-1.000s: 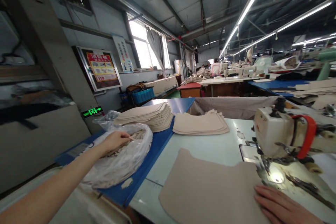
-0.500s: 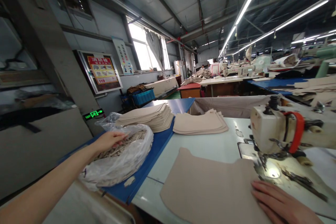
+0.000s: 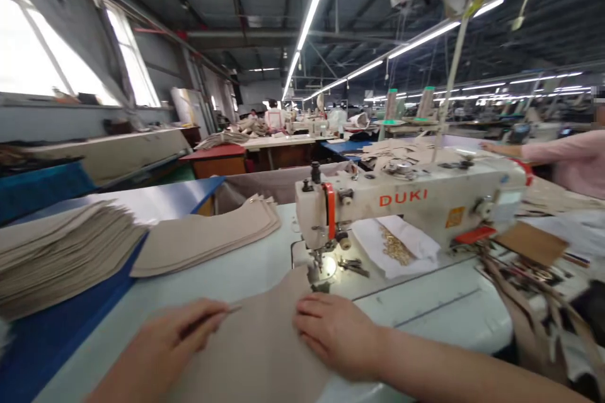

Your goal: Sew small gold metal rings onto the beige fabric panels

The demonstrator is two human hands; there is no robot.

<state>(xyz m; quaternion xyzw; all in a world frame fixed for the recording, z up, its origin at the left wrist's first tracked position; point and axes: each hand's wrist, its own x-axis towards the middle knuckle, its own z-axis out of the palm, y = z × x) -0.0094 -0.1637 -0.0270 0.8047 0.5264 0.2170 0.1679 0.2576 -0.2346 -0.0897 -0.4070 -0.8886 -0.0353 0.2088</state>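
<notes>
A beige fabric panel lies on the pale sewing table, its far edge close to the presser foot of the sewing machine. My right hand rests on the panel's right side, fingers laid out on the cloth just in front of the needle area. Over the panel's left edge, my left hand is closed in a pinch on a small thin beige strip; it is slightly blurred. Dark metal snips lie on the machine bed beside the lit needle area.
Stacked beige panels are on the table's far left, with a taller stack on the blue surface. A white cloth holds small gold-coloured pieces under the machine arm. A co-worker's pink sleeve shows at right.
My left hand has left the plastic bag of strips and come right to the panel with a strip. The view has swung right, and the panel's far edge now sits near the needle.
</notes>
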